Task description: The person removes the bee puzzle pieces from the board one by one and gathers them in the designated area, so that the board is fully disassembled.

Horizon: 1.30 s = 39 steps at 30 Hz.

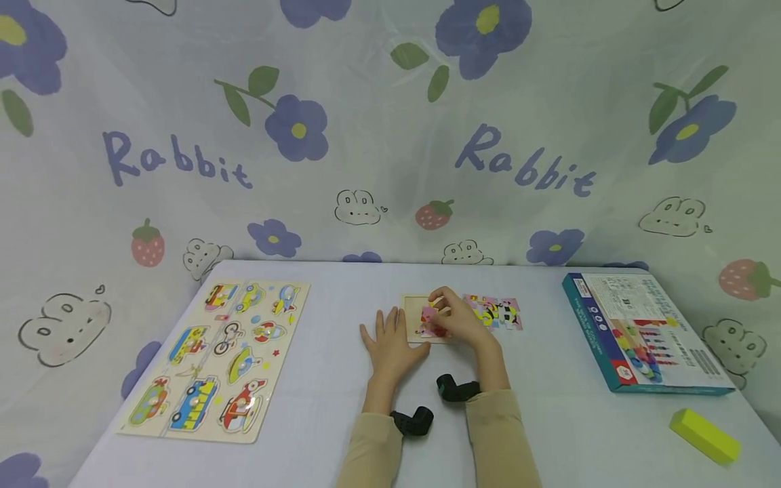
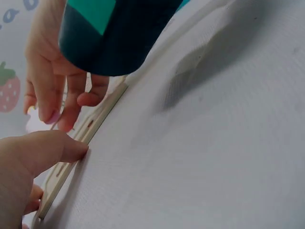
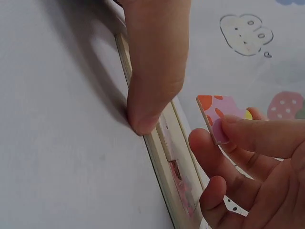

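A small wooden puzzle tray (image 1: 415, 303) lies near the middle of the table, with pink pieces in its lower right part. My left hand (image 1: 389, 349) rests along its left and near sides, fingers spread, thumb (image 2: 71, 149) touching the near edge. Above the tray, my right hand (image 1: 465, 324) pinches a pink puzzle piece (image 3: 215, 106) with orange spots between thumb and fingers. The piece is tilted and apart from the tray. Several colourful puzzle pieces (image 1: 508, 313) lie on the table just right of the tray, partly behind the right hand.
A large wooden vehicle puzzle board (image 1: 277, 359) lies at the left. A flat box with a teal side (image 1: 655, 332) is at the right, and a yellow block (image 1: 704, 436) sits nearer the front. A printed curtain (image 1: 378, 163) hangs behind the white table (image 1: 329, 407).
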### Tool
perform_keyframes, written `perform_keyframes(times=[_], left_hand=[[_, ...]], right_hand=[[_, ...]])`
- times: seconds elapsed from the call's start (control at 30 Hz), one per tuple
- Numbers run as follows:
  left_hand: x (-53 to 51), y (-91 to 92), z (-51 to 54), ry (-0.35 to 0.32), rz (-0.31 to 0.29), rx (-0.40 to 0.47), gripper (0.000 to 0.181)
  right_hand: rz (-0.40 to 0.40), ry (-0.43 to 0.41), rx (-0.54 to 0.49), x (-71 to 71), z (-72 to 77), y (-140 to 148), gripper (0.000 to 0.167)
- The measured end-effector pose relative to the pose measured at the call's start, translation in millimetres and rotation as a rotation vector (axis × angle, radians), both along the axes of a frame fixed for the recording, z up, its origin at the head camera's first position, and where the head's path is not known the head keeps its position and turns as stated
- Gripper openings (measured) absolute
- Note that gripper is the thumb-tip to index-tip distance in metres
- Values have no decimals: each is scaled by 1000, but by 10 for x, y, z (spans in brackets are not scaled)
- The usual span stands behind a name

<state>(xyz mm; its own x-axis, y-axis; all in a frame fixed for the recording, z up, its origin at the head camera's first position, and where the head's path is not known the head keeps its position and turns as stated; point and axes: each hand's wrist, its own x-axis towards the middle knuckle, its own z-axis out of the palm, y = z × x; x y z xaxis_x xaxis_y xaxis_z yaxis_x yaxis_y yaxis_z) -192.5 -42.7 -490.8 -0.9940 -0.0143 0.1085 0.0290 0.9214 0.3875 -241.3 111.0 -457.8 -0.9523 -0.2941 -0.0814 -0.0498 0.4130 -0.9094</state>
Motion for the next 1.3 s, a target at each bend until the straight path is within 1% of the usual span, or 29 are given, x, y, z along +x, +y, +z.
perform_keyframes(times=[0.1, 0.17, 0.3, 0.43, 0.53, 0.67, 0.83, 0.93, 1.17, 1.3], left_hand=[[-16, 7, -4, -5, -2, 3, 85], [-23, 8, -4, -6, -1, 8, 85], [-22, 4, 1, -4, 4, 17, 85], [-22, -12, 1, -10, 7, 18, 84], [-20, -21, 6, -12, 5, 21, 84], [-22, -22, 10, -14, 1, 31, 84], [-20, -13, 2, -17, -1, 23, 84], [-17, -10, -3, -18, 2, 20, 84], [-12, -7, -22, -19, 2, 22, 84], [-1, -3, -28, -12, 0, 29, 85]], right_hand=[[-25, 17, 28, 14, 24, 40, 32], [-61, 19, 48, 24, 31, 75, 32], [-151, 4, 81, 53, 27, 182, 32], [-227, -12, 106, 116, 32, 312, 32], [-268, -38, 131, 170, 31, 397, 32], [-300, -63, 163, 231, 28, 480, 31], [-296, -35, 234, 282, 10, 537, 29], [-284, -3, 284, 297, -3, 545, 27], [-295, 11, 344, 318, -30, 516, 29], [-300, 17, 359, 320, -45, 509, 29]])
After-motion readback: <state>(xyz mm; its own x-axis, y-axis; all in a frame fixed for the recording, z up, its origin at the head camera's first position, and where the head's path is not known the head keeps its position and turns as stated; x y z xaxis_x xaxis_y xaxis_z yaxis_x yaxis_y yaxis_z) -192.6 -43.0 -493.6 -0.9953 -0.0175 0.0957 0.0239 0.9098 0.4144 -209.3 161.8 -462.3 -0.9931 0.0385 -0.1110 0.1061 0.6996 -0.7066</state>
